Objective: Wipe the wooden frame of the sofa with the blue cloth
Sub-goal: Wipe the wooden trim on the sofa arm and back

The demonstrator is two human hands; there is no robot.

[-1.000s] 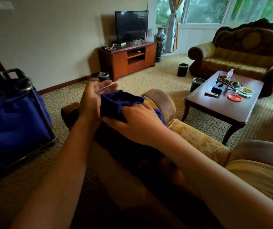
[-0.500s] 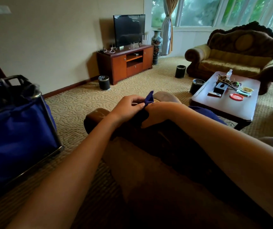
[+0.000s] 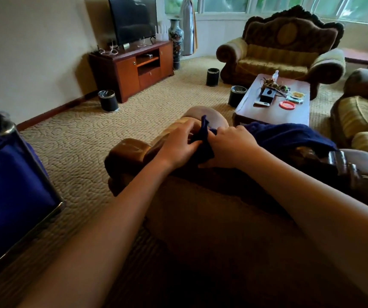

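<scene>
The dark blue cloth [image 3: 289, 135] lies draped along the top of the sofa's back, over its dark wooden frame [image 3: 343, 167]. One end of the cloth is bunched between my two hands. My left hand [image 3: 178, 144] pinches that end with curled fingers. My right hand [image 3: 229, 147] grips the cloth just beside it, palm down. A rounded glossy wooden end of the frame [image 3: 127, 152] shows to the left of my left hand.
A blue cart with a metal rim [image 3: 11, 196] stands close on the left. Ahead are a coffee table [image 3: 274, 112] with small items, several black bins [image 3: 108, 100], a TV cabinet [image 3: 134, 67] and an ornate armchair [image 3: 283, 52]. Another sofa [image 3: 361, 112] is on the right.
Both hands have come together on the sofa's back, and the cloth now trails to the right along the frame. The view has shifted closer to the sofa's back.
</scene>
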